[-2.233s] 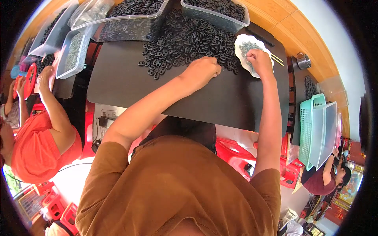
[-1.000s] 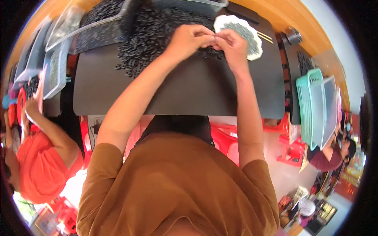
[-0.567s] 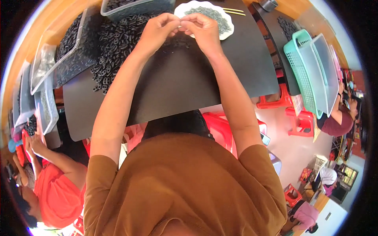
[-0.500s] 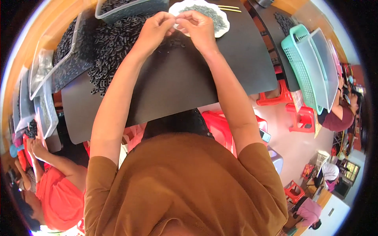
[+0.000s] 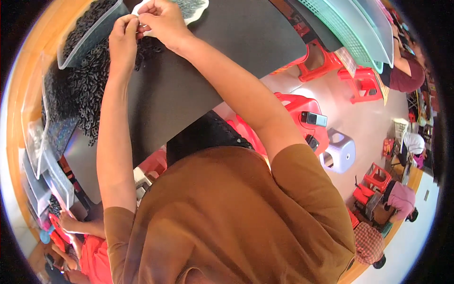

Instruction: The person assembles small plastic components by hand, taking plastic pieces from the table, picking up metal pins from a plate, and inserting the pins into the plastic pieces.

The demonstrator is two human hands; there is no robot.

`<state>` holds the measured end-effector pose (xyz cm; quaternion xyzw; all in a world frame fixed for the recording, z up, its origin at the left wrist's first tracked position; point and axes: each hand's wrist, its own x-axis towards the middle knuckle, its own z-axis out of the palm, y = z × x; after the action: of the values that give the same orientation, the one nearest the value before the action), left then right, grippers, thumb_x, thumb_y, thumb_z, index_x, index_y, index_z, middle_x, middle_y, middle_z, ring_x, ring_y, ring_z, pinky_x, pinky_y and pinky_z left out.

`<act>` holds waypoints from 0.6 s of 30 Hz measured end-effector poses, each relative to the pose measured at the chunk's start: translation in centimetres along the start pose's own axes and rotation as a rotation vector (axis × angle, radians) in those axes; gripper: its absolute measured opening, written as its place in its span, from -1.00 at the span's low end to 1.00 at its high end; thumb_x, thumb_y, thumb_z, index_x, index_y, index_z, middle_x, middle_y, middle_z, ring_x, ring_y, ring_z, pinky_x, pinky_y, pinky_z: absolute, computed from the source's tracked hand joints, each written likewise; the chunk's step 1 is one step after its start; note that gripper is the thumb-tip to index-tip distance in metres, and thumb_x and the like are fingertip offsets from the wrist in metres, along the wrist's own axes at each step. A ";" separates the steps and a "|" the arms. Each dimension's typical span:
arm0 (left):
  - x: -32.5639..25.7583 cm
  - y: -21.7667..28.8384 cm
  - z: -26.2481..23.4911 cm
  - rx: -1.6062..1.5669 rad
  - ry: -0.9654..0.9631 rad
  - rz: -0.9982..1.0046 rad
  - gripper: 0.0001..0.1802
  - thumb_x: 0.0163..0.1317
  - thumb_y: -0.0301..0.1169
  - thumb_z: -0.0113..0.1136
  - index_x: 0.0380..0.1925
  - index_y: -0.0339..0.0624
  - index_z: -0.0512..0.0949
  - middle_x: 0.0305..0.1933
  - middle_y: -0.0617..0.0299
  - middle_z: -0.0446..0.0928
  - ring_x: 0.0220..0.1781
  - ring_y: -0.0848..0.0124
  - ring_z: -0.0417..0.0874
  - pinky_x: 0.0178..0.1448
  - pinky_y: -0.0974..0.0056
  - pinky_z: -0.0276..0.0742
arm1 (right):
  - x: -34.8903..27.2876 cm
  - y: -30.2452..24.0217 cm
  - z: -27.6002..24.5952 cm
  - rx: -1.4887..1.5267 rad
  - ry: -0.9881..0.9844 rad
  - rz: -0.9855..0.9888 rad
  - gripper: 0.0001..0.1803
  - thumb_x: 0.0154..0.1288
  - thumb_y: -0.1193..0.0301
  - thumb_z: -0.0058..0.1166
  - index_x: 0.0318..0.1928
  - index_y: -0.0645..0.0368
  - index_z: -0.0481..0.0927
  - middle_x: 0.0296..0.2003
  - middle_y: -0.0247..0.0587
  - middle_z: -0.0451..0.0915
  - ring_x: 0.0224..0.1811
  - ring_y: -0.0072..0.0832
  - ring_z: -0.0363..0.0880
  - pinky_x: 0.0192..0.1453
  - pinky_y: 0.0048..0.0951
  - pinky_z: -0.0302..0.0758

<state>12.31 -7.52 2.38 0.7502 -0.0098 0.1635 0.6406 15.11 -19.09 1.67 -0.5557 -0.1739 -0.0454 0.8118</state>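
My left hand point(image 5: 124, 37) and my right hand point(image 5: 165, 22) meet fingertip to fingertip above the far part of the dark table point(image 5: 175, 97). Both are closed in a pinch, and whatever they hold is too small and covered to make out. Partly behind my right hand is a white scalloped plate point(image 5: 202, 15) of small grey-green pieces, cut off by the picture's upper edge. Left of my left hand spreads a heap of small black oval parts with holes point(image 5: 90, 97).
A clear plastic bin point(image 5: 78, 59) of black parts stands at the far left. Green baskets point(image 5: 345, 35) are at the upper right. Red stools point(image 5: 364, 85) and a lilac stool point(image 5: 341, 151) stand on the floor. A co-worker in red point(image 5: 96, 258) sits at the lower left.
The view has turned, so the table, plate and baskets sit differently in it. My hands remain together, now farther left in the picture. The yellow sticks by the plate have left the view.
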 end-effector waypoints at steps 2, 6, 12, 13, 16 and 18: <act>0.4 -0.5 -0.7 -0.002 -0.037 -0.035 -0.82 0.42 -0.38 -0.01 -0.13 -0.23 0.49 -0.28 0.32 0.51 -0.30 0.59 0.48 -0.19 0.49 0.41 | 0.1 0.0 -0.3 0.024 0.039 -0.002 -0.92 0.17 0.60 0.14 -0.30 0.32 0.61 -0.44 -0.21 0.65 -0.46 -0.60 0.62 -0.39 -0.56 0.59; 0.3 -0.1 -1.2 -0.113 -0.126 -0.150 -0.83 0.44 -0.36 -0.04 -0.14 -0.22 0.45 -0.25 0.33 0.48 -0.25 0.59 0.45 -0.13 0.50 0.38 | 0.5 -0.5 -1.1 0.020 -0.111 0.037 -0.90 0.14 0.60 0.14 -0.30 0.35 0.61 -0.44 -0.17 0.65 -0.48 -0.54 0.65 -0.40 -0.51 0.62; 0.4 -0.4 -1.7 -0.184 -0.228 -0.216 -0.81 0.44 -0.34 -0.03 -0.12 -0.20 0.46 -0.26 0.38 0.45 -0.27 0.60 0.41 -0.13 0.50 0.35 | 1.0 0.2 -1.3 -0.414 -0.138 -0.209 -0.89 0.10 0.60 0.13 -0.32 0.30 0.63 -0.48 -0.17 0.67 -0.43 -0.56 0.68 -0.33 -0.53 0.59; 0.3 -0.2 -1.4 -0.223 -0.216 -0.229 -0.82 0.43 -0.35 -0.02 -0.11 -0.20 0.47 -0.28 0.37 0.48 -0.27 0.61 0.45 -0.13 0.50 0.41 | 0.8 0.1 -1.4 -0.440 -0.107 -0.267 -0.90 0.06 0.60 0.13 -0.35 0.28 0.63 -0.50 -0.14 0.66 -0.46 -0.51 0.69 -0.33 -0.49 0.59; 0.5 0.2 -1.3 -0.254 -0.223 -0.254 -0.81 0.44 -0.33 -0.02 -0.12 -0.20 0.47 -0.28 0.37 0.47 -0.28 0.61 0.45 -0.14 0.50 0.41 | 0.6 -0.5 -1.3 -0.438 -0.068 -0.236 -0.89 0.05 0.60 0.10 -0.36 0.26 0.63 -0.48 -0.11 0.67 -0.44 -0.43 0.69 -0.32 -0.45 0.59; 0.7 -0.2 -1.6 -0.246 -0.262 -0.260 -0.81 0.43 -0.33 -0.01 -0.11 -0.19 0.47 -0.27 0.38 0.47 -0.28 0.61 0.44 -0.14 0.50 0.40 | 0.5 -0.3 -1.1 -0.460 -0.041 -0.274 -0.88 0.05 0.59 0.09 -0.36 0.24 0.64 -0.47 -0.10 0.65 -0.42 -0.29 0.68 -0.29 -0.35 0.59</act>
<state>12.66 -5.79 2.56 0.6761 -0.0161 -0.0215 0.7364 15.80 -20.17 1.76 -0.6975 -0.2491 -0.1820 0.6468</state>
